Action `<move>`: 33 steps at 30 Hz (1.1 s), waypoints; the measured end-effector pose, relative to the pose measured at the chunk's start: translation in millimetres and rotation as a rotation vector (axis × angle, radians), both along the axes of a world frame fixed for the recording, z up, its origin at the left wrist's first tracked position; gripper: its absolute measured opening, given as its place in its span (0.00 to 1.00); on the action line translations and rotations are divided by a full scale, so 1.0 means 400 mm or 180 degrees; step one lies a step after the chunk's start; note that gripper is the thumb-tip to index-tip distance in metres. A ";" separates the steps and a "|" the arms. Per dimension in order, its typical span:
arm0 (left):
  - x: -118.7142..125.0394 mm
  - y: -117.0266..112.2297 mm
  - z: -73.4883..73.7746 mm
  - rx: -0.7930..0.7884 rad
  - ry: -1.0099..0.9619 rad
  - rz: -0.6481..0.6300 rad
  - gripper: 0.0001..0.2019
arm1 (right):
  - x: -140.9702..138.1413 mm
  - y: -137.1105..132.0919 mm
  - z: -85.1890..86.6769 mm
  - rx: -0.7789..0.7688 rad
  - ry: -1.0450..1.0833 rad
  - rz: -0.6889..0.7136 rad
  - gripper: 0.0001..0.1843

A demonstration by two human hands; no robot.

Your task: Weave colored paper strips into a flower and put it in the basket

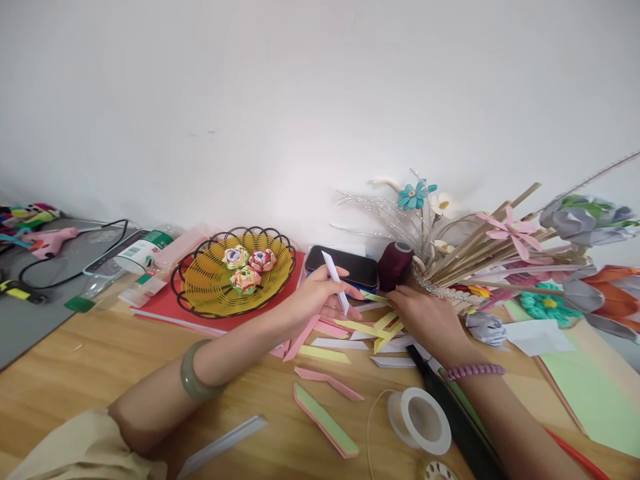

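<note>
My left hand (325, 293) pinches a white folded paper strip (335, 281) that stands at a slant between thumb and fingers. To its right, my right hand (417, 310) reaches down with its fingertips closed on the end of a light green paper strip (375, 297). Under and between both hands lies a loose pile of folded strips, among them a yellow strip (387, 330), a pink strip (303, 340) and a white strip (340, 344). Just behind my right hand stands a dark purple thread cone (395, 263). A black phone (343, 265) lies beyond my left hand.
A yellow woven basket (200, 287) with three folded paper flowers (245, 280) sits on red paper (200, 322). Flower stems (475, 253) lean at the right. A white tape roll (420, 420) and green-pink strips (325, 420) lie in front. A pink glue gun (47, 243) is far left.
</note>
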State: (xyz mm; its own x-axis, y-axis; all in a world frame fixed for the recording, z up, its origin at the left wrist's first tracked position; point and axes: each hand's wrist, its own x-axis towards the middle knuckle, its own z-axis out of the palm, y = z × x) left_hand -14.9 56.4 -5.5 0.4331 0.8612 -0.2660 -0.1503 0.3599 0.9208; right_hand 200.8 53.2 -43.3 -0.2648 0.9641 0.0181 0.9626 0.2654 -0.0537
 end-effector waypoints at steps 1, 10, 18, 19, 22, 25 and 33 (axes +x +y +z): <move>0.000 0.000 -0.003 0.0031 0.0030 -0.0038 0.11 | -0.001 -0.002 0.006 0.0054 0.0172 -0.0026 0.10; 0.024 -0.002 -0.048 0.0335 0.0261 -0.0078 0.09 | -0.071 -0.039 0.074 -0.0033 0.2351 -0.0150 0.17; 0.033 -0.031 -0.052 0.0862 0.0713 -0.0599 0.13 | -0.126 -0.076 0.081 -0.0518 0.2892 -0.0223 0.15; 0.032 -0.032 -0.052 0.0998 0.0757 -0.0654 0.13 | -0.125 -0.076 0.080 -0.0469 0.2859 -0.0278 0.14; 0.031 -0.035 -0.048 0.1027 0.0732 -0.0736 0.14 | -0.122 -0.080 0.079 -0.0276 0.2743 -0.0386 0.13; 0.031 -0.038 -0.037 0.0819 0.0674 -0.0738 0.15 | -0.123 -0.085 0.084 -0.0097 0.2692 -0.0389 0.13; 0.027 -0.035 -0.025 0.0869 0.0401 -0.0828 0.17 | -0.118 -0.089 0.114 -0.0233 0.3108 -0.0257 0.14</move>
